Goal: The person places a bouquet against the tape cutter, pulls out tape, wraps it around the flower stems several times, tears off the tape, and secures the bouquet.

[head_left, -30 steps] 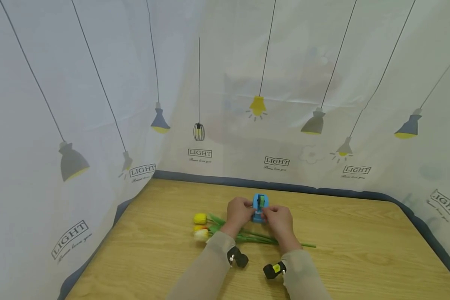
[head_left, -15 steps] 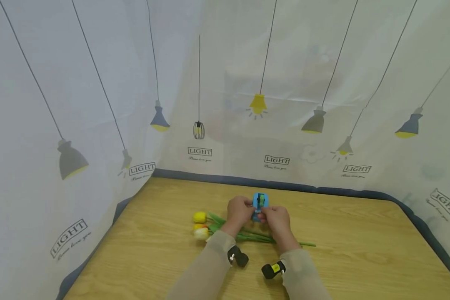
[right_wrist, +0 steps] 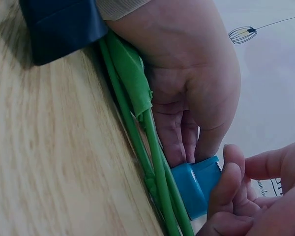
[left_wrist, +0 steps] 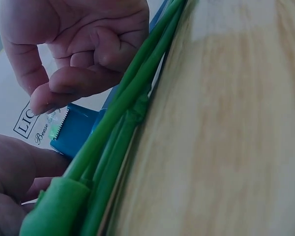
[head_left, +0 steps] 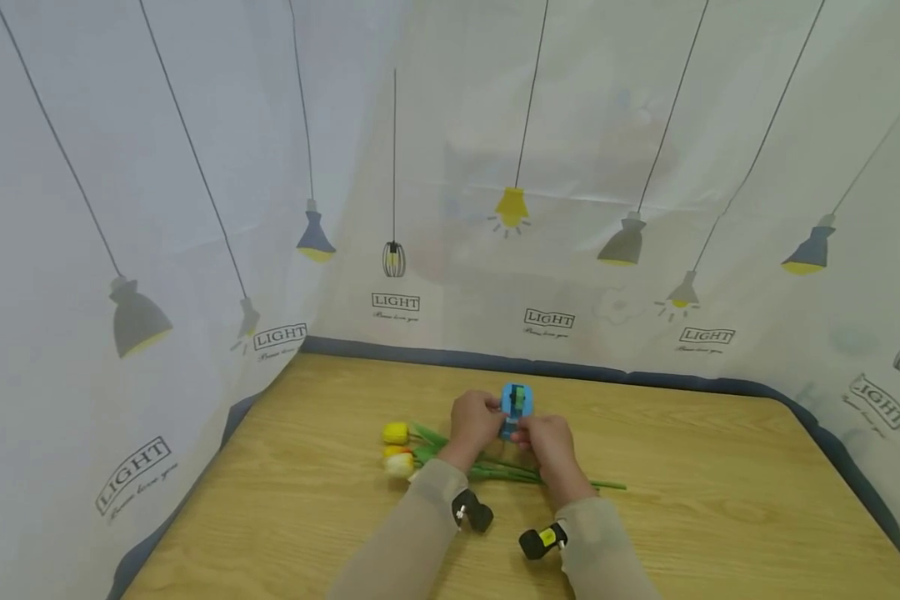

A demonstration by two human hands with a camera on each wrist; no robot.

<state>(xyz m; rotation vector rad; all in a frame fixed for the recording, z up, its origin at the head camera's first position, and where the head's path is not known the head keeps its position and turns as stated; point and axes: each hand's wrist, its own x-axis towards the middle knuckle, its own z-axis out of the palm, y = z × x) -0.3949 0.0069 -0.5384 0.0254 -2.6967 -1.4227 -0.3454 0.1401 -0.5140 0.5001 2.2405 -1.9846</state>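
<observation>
In the head view, a blue tape dispenser [head_left: 507, 429] with a green roll [head_left: 520, 398] stands near the table's middle. My left hand [head_left: 474, 425] holds it by its left side. My right hand [head_left: 553, 442] is at its near end, thumb and forefinger together. In the left wrist view, these fingertips pinch a shiny, see-through strip of tape [left_wrist: 54, 119] beside the dispenser's serrated cutter [left_wrist: 63, 124]. Artificial tulips lie under my wrists, their yellow and white heads [head_left: 397, 433] to the left and green stems [head_left: 607, 485] to the right.
The wooden table [head_left: 720, 500] extends around both arms. Behind and beside it hangs a pale curtain [head_left: 450, 275] printed with lamps, with a dark blue edge [head_left: 570, 372] along the table's back. A black wrist camera [head_left: 472, 510] is strapped to each wrist.
My right hand has shifted slightly left and nearer to me relative to the dispenser. My left hand keeps its hold, and the tulips stay where they were. The head view has shifted a little.
</observation>
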